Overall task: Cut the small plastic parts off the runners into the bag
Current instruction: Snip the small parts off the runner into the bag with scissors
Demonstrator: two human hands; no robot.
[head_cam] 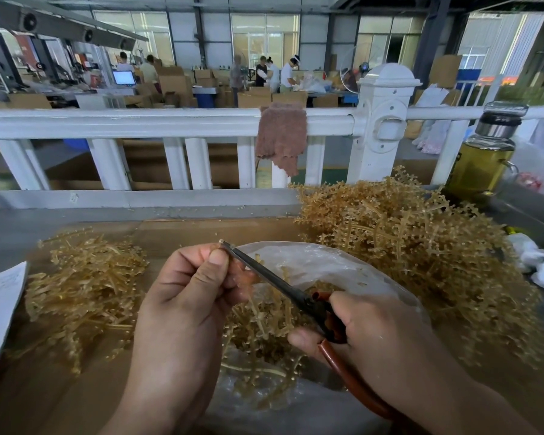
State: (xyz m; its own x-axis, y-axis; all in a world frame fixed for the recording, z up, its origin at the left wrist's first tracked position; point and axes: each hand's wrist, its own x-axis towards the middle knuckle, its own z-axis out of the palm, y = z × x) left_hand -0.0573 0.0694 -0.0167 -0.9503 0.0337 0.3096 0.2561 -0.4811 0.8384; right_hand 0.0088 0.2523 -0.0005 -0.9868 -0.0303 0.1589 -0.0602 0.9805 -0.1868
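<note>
A heap of stripped amber plastic runners (85,284) lies at the left. The left hand (182,309), fingers curled, pinches a tiny amber plastic part (222,241), mostly hidden by the thumb, at the tip of dark-bladed brown-handled scissors (280,284). The right hand (368,337) grips the scissors' handles over the clear plastic bag (343,265). A pile of uncut amber runners (421,246) lies to the right.

A factory packing hall: beyond a white railing (170,122), workers (288,73) stand among stacked cardboard boxes (173,84), machines (38,62) and a computer screen (124,77). Near, heaps of amber plastic runners (415,246) cover the worktop (170,229).
</note>
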